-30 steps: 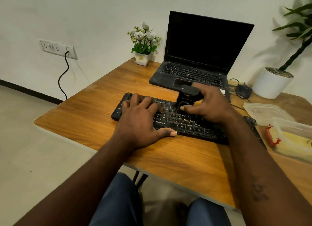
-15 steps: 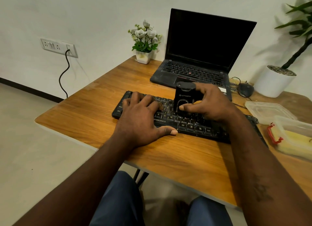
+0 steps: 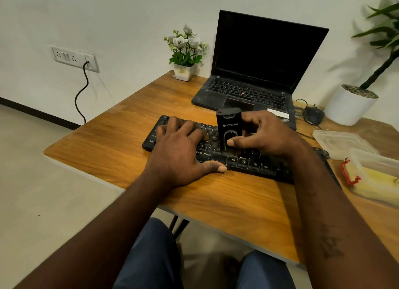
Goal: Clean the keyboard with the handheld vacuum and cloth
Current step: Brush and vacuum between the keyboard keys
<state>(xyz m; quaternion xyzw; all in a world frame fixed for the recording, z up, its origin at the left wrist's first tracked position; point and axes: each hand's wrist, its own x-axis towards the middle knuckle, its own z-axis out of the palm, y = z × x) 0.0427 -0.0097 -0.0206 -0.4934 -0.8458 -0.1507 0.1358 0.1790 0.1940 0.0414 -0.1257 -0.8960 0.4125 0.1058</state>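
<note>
Right hand (image 3: 265, 135) grips handheld vacuum (image 3: 228, 122), fingers curled, now further left along keyboard (image 3: 248, 162); left hand (image 3: 179, 152) flat, fingers spread; keyboard's right end hidden under forearm.

Left hand (image 3: 179, 156) flat, fingers (image 3: 190, 126) spread; right hand (image 3: 265, 135) curled in a grip.

The desk (image 3: 121, 141) is smooth, grained wood. The keyboard (image 3: 248, 161) is matt black plastic; the handheld vacuum (image 3: 229, 124) glossier black plastic. The containers (image 3: 341, 140) are clear plastic
</note>
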